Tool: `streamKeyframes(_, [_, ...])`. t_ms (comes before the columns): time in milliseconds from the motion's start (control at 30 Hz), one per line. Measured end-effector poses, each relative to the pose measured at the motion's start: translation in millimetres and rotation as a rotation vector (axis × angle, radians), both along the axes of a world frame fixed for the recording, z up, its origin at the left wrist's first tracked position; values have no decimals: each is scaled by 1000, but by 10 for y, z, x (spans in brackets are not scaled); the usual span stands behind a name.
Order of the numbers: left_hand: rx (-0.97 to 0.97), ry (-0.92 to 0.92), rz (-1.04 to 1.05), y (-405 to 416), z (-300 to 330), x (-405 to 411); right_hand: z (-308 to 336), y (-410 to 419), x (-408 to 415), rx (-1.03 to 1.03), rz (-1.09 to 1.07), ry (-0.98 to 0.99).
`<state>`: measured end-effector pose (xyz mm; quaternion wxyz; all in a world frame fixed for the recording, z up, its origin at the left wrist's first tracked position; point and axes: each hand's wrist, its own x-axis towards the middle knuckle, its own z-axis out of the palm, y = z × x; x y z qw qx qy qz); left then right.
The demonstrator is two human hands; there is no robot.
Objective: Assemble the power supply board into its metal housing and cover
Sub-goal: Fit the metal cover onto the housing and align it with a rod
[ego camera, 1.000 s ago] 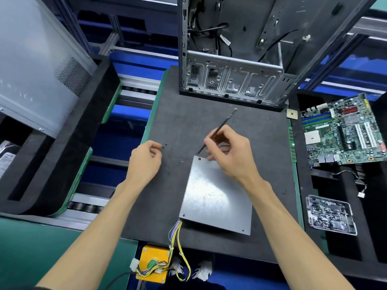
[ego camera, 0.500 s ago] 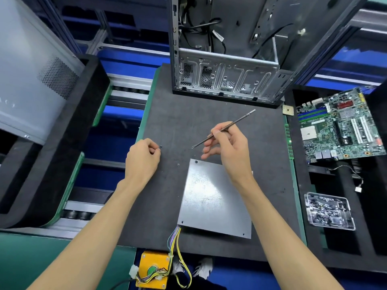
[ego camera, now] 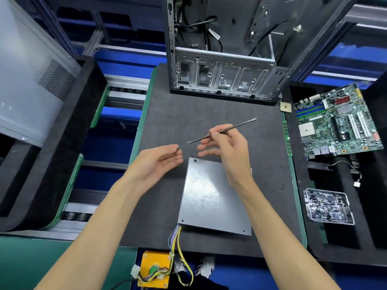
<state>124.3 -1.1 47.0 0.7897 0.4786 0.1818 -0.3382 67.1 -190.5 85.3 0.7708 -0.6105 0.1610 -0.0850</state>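
Right hand [ego camera: 227, 147] pinches driver rod [ego camera: 222, 131]; left hand [ego camera: 159, 162] seemingly holds screw [ego camera: 178, 150].

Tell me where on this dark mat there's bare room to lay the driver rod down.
The widest bare stretch of the mat lies between the computer case and the rod in the right hand. A narrower strip runs along the mat's left edge beside the left hand. It is crowded around the metal cover, and where the wire bundle exits.

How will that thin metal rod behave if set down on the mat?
The rod, pinched in the right hand, looks round and slim, so it probably rolls. It shows no sag, so it is likely stiff, and light.
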Motion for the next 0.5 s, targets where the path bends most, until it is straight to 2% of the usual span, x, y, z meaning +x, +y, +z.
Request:
streamKeyframes(100, [-207,139,11,-93,132,-84,56,16,-55,5,11,-23])
streamKeyframes(200, [-311,190,33,-163,255,-172,122,24,-124,19,24,-41])
streamKeyframes(367, [-342,203,54,-219,367,-277,201,11,-251,6,23,-76])
streamKeyframes(500, [-306,146,63,-249,432,-360,228,-11,-356,-60,44,-121])
